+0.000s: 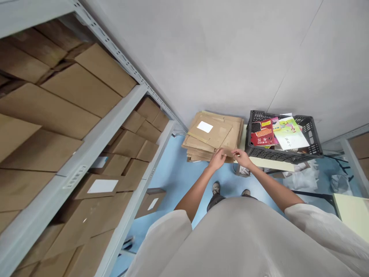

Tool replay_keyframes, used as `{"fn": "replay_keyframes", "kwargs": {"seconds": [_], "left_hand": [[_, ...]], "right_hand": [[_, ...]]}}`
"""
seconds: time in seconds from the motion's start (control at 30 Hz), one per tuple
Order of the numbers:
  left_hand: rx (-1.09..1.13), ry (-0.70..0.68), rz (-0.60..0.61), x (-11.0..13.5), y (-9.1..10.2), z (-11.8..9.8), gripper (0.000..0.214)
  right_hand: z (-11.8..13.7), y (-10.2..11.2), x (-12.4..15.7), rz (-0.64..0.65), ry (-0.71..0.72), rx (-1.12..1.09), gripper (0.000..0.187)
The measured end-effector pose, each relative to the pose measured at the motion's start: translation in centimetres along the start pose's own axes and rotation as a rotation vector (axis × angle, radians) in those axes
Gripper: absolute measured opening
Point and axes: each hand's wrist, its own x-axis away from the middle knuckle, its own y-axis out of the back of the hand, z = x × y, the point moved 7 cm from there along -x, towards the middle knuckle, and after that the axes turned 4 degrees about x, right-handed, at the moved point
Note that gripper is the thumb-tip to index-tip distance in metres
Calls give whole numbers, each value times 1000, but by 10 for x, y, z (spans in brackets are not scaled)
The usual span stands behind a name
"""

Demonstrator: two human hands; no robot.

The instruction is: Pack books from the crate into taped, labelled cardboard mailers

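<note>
A stack of flat kraft-paper packages (211, 136) lies on the blue floor (175, 173), with a white label on the top one. My left hand (219, 159) and my right hand (240, 158) hover at the stack's near edge, fingertips at or just over the brown paper. Neither hand shows a clear grip on anything. Just right of the stack stands a black plastic crate (284, 135) holding colourful booklets.
Grey metal shelving (100, 115) packed with flat cardboard boxes runs along the left. A white wall stands ahead. Pale sheets, plastic bags and dark cables lie on the floor right of the crate. A pale green board (353, 215) sits at far right.
</note>
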Motion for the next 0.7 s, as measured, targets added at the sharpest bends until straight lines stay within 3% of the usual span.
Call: {"fn": "replay_keyframes", "kwargs": {"seconds": [0.23, 0.43, 0.57, 0.7], "left_hand": [[-76, -75, 188, -38, 15, 49, 49], [-176, -171, 398, -57, 17, 75, 52], [-192, -130, 456, -63, 12, 86, 49], [-207, -100, 492, -63, 11, 94, 47]], "right_hand": [[-21, -33, -20, -133, -173, 220, 30], [-37, -59, -25, -261, -315, 362, 49], [-40, -66, -28, -322, -397, 394, 57], [-42, -61, -36, -412, -476, 328, 55]]}}
